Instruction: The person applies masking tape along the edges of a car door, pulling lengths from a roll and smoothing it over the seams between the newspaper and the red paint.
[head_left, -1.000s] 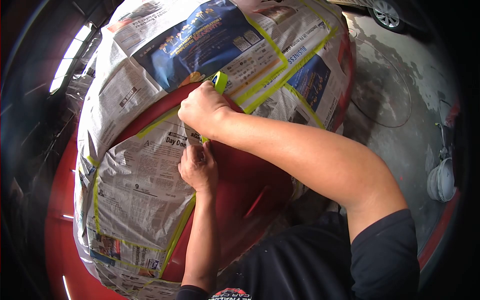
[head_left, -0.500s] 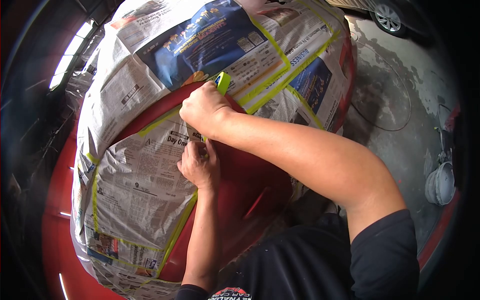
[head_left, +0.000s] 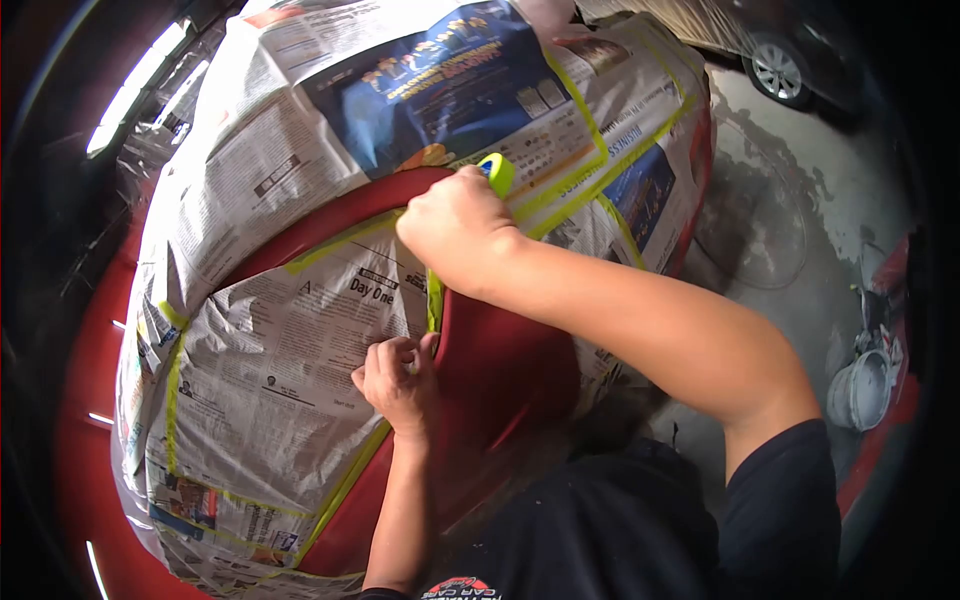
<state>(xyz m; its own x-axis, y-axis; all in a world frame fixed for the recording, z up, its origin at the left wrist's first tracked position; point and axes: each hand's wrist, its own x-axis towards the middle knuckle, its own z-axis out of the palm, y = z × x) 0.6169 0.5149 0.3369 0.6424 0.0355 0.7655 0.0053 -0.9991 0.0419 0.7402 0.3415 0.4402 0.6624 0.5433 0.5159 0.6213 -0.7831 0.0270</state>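
Note:
My right hand point(head_left: 460, 225) is closed beside a roll of yellow-green tape point(head_left: 498, 175), which sticks out past its knuckles. A strip of yellow-green tape point(head_left: 434, 304) runs down from under that hand along the edge of the newspaper sheet point(head_left: 290, 350). At the strip's lower end, my left hand point(head_left: 398, 380) has its fingers curled and pinched against the paper edge; what lies between the fingertips is too small to tell. Bare red bodywork point(head_left: 500, 370) shows to the right of the strip.
More newspaper point(head_left: 240, 150) covers the upper bodywork, with taped seams. At the far right are a white bucket point(head_left: 858, 392) and a hose on the concrete floor point(head_left: 770, 190). A car wheel point(head_left: 778, 68) stands at the top right.
My left hand has moved down along the paper edge, uncovering a longer stretch of tape above it. The right hand and roll appear farther right as the view shifts.

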